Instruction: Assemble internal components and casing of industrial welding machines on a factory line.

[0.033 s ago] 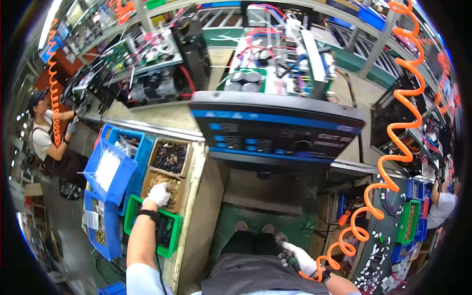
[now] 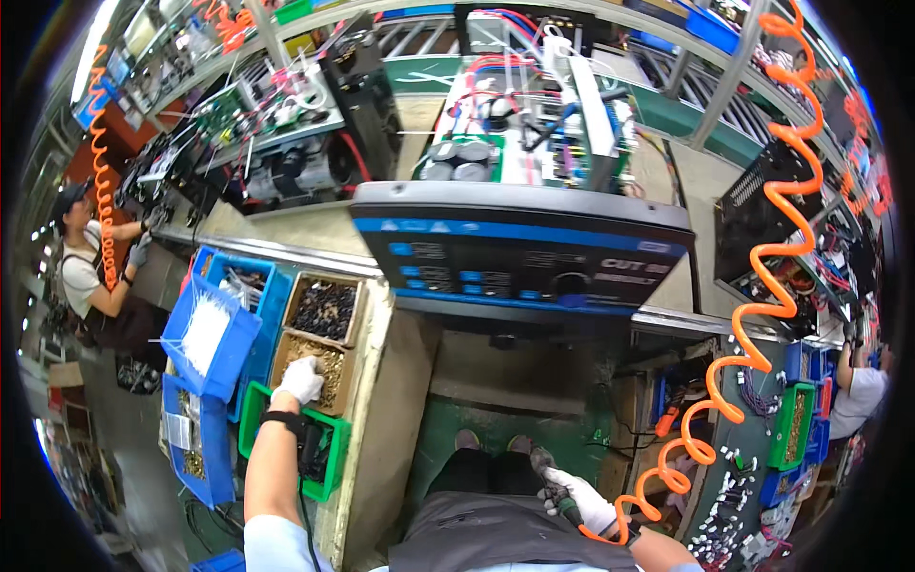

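My left hand, in a white glove, reaches into a brown box of small brass-coloured screws. Its fingers look drawn together among them; the fingertips are hard to make out. Low at the right, my gloved right hand is wrapped round a dark air screwdriver, which is joined to an orange coiled hose. Ahead stands a black front panel with a blue stripe and a round knob. Behind it is an open machine chassis with wires, circuit boards and grey cylindrical parts.
Beside the screws sit a box of black small parts, a green bin and a blue bin of white ties. Another person works at the far left. A second person's sleeve shows at the right.
The panel and chassis have shifted slightly left in the picture, as the view turned a little. My left hand stays at the screw box; my right hand keeps its hold on the air screwdriver.
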Demonstrator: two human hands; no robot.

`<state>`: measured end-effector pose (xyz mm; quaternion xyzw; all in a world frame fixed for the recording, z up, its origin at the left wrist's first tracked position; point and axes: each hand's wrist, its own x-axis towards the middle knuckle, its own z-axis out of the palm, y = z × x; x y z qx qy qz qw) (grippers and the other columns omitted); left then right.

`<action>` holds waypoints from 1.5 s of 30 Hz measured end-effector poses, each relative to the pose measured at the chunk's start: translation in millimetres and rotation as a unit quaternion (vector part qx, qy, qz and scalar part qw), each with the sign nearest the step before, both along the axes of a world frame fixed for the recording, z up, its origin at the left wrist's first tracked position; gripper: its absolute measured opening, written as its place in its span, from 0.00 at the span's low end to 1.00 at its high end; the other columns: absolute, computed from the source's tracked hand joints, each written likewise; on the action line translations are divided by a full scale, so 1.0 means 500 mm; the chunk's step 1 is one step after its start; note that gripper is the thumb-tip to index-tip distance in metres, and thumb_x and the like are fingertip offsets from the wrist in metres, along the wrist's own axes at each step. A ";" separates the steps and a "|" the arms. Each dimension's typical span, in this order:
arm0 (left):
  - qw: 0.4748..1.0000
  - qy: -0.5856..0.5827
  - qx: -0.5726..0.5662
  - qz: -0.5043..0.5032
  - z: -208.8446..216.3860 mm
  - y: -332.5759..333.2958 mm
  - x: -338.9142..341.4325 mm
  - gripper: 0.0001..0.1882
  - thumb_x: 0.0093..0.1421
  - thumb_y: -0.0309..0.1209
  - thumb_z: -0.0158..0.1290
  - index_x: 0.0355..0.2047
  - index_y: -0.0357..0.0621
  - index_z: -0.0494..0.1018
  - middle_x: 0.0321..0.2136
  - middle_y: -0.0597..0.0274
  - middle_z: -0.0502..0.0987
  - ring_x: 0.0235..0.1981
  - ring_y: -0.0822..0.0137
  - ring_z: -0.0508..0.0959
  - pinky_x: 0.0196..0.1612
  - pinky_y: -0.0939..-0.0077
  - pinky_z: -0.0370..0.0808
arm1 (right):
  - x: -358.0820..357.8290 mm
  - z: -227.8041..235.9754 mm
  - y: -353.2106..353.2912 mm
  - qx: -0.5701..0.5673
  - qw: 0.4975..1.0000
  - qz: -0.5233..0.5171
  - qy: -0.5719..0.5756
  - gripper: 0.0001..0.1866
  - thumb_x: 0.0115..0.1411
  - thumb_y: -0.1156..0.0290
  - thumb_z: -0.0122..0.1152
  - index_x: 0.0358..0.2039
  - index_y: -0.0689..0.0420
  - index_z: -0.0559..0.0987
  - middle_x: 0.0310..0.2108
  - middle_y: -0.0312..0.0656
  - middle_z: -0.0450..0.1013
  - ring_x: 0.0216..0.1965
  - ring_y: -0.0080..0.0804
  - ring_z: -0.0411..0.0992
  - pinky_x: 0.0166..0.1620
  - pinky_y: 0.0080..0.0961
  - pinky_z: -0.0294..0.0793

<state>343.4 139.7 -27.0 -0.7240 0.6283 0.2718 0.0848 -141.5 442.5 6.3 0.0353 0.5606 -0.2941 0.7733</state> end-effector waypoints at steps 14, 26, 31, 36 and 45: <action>0.262 0.892 0.005 0.367 0.007 0.157 -0.297 0.08 0.67 0.33 0.51 0.43 0.44 0.72 0.28 0.69 0.69 0.21 0.77 0.66 0.24 0.86 0.69 | -0.101 -0.131 -0.077 -0.237 0.899 0.344 0.130 0.38 0.54 0.46 0.67 0.55 0.61 0.69 0.39 0.40 0.72 0.41 0.26 0.69 0.46 0.27 0.69; 0.406 0.864 0.136 0.266 -0.572 0.052 -0.563 0.12 0.60 0.28 0.53 0.44 0.42 0.73 0.34 0.60 0.75 0.27 0.71 0.72 0.23 0.82 0.65 | -0.096 -0.551 -0.151 -0.394 0.812 0.326 0.282 0.51 0.49 0.52 0.72 0.66 0.62 0.58 0.46 0.46 0.73 0.49 0.35 0.72 0.53 0.29 0.70; 0.462 0.853 0.081 0.227 -0.751 0.062 -0.519 0.14 0.64 0.26 0.53 0.50 0.38 0.71 0.38 0.57 0.78 0.28 0.71 0.75 0.28 0.81 0.71 | -0.066 -0.710 -0.172 -0.456 0.763 0.359 0.283 0.53 0.51 0.48 0.70 0.66 0.65 0.55 0.49 0.56 0.73 0.49 0.43 0.75 0.54 0.32 0.71; 0.581 0.765 0.035 0.274 -0.778 0.100 -0.465 0.14 0.66 0.34 0.54 0.48 0.41 0.71 0.37 0.59 0.77 0.25 0.75 0.72 0.26 0.81 0.70 | -0.028 -0.734 -0.156 -0.468 0.778 0.348 0.234 0.54 0.52 0.47 0.69 0.67 0.65 0.53 0.50 0.57 0.72 0.49 0.41 0.75 0.53 0.31 0.71; 0.440 0.850 0.085 0.276 -0.639 0.082 -0.487 0.11 0.65 0.35 0.55 0.43 0.42 0.74 0.40 0.54 0.78 0.28 0.68 0.76 0.31 0.74 0.77 | -0.039 -0.656 -0.201 -0.513 0.704 0.397 0.289 0.57 0.53 0.44 0.67 0.67 0.70 0.49 0.55 0.66 0.67 0.52 0.55 0.73 0.54 0.36 0.72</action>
